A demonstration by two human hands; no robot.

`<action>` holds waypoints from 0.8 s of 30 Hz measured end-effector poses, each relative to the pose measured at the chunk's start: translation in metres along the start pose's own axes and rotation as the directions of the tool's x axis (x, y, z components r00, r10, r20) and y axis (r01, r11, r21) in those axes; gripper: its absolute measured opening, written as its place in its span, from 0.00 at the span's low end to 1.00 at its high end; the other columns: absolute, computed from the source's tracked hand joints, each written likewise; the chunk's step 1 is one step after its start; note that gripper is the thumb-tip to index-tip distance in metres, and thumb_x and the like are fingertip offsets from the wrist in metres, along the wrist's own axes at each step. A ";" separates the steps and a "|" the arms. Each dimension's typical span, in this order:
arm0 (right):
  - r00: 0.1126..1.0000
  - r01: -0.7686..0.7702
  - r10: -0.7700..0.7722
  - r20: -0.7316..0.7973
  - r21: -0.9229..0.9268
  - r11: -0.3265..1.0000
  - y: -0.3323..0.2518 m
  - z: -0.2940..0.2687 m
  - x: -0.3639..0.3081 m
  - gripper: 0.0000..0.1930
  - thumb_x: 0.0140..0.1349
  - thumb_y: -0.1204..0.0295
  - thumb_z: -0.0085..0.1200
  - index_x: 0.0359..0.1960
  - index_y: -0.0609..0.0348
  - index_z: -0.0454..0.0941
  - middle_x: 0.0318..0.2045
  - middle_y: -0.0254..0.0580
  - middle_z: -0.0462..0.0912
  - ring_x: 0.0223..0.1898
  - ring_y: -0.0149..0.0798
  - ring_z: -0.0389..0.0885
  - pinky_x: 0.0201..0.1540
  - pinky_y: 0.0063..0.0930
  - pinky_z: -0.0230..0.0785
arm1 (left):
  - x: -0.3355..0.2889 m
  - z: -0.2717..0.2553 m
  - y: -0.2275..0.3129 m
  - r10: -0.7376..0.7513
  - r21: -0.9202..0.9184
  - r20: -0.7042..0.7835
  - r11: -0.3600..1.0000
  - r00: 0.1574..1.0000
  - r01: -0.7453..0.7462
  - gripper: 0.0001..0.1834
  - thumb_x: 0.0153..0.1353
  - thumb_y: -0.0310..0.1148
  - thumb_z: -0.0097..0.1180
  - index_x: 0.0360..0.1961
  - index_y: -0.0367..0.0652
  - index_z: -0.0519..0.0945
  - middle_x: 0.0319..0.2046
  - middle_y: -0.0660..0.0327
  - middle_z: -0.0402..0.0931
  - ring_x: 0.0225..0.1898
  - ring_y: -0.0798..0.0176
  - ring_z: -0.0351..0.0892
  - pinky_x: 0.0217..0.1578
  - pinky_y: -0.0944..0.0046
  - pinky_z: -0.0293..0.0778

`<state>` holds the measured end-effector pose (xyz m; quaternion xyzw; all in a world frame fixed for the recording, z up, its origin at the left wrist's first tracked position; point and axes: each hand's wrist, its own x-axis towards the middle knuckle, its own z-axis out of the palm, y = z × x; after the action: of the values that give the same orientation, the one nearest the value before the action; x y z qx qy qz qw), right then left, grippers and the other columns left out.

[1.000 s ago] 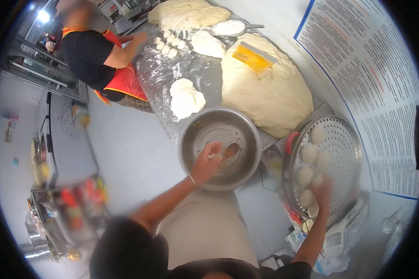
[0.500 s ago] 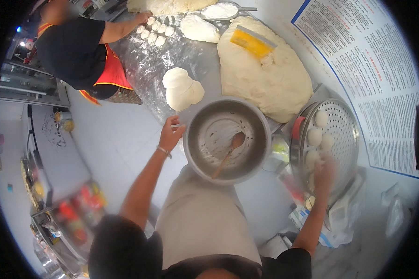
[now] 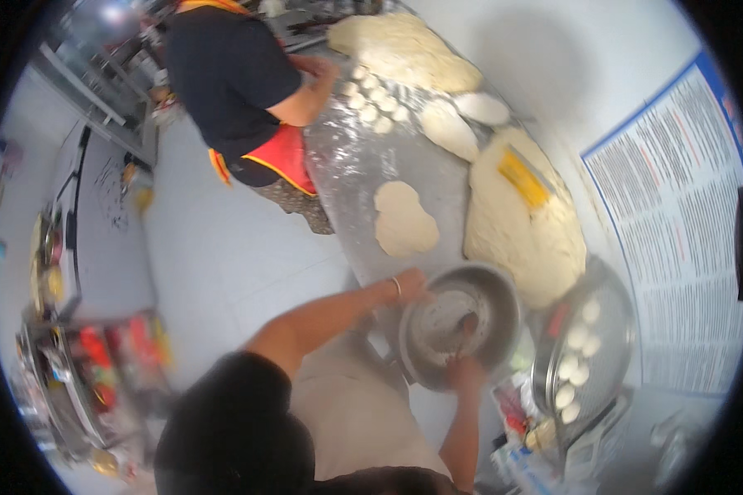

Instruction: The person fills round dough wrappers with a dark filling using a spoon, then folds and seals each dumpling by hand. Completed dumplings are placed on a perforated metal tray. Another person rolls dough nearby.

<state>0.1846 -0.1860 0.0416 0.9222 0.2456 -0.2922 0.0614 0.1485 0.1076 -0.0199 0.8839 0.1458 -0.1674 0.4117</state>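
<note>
Head view shows a dull-silver bowl [image 3: 501, 320], smeared inside — whether the blurred hands [image 3: 413, 285] [image 3: 468, 374] grip anything, I cannot tell.

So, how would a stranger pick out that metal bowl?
Start with the grey table. At its near end, closer to the camera than the largest dough slab, is the metal bowl. Unlike the tray on its right, which carries dough balls, it holds a brown spoon.
</note>
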 end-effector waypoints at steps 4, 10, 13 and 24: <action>0.986 0.049 -0.049 -0.158 -0.005 0.999 -0.009 -0.073 -0.058 0.17 0.58 0.57 0.49 0.36 0.60 0.78 0.28 0.55 0.81 0.34 0.59 0.80 0.37 0.52 0.70 | -0.079 -0.011 0.020 -0.097 -0.277 -0.200 0.960 0.975 0.039 0.30 0.50 0.53 0.63 0.38 0.32 0.80 0.32 0.50 0.80 0.35 0.53 0.80 0.40 0.58 0.74; 0.829 0.451 -0.375 -0.414 0.099 0.887 -0.049 -0.137 -0.098 0.08 0.60 0.68 0.52 0.33 0.59 0.75 0.23 0.51 0.78 0.28 0.57 0.77 0.31 0.48 0.67 | -0.229 -0.028 0.018 -0.486 -0.698 -0.298 0.699 0.822 0.159 0.24 0.54 0.48 0.62 0.41 0.38 0.81 0.34 0.54 0.81 0.36 0.61 0.80 0.41 0.61 0.74; 0.643 0.699 -0.564 -0.517 0.097 0.708 -0.108 -0.147 -0.098 0.07 0.62 0.70 0.49 0.36 0.58 0.76 0.26 0.49 0.78 0.29 0.55 0.77 0.31 0.46 0.67 | -0.303 0.003 -0.016 -0.686 -0.874 -0.373 0.487 0.624 0.013 0.21 0.55 0.45 0.63 0.39 0.37 0.82 0.35 0.57 0.82 0.36 0.65 0.80 0.39 0.63 0.75; 0.125 0.989 -0.952 -0.281 -0.044 0.142 -0.402 -0.055 -0.103 0.09 0.66 0.66 0.44 0.38 0.55 0.76 0.27 0.48 0.79 0.28 0.51 0.78 0.31 0.42 0.69 | -0.501 0.055 -0.146 -0.969 -0.873 -0.243 0.236 -0.039 -0.427 0.11 0.55 0.35 0.65 0.31 0.37 0.82 0.24 0.61 0.80 0.21 0.68 0.78 0.18 0.67 0.73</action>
<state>-0.0568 0.1353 0.1581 0.5684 0.7680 -0.1646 -0.2447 -0.3702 0.0950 0.0558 0.2325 0.6944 0.4535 0.5079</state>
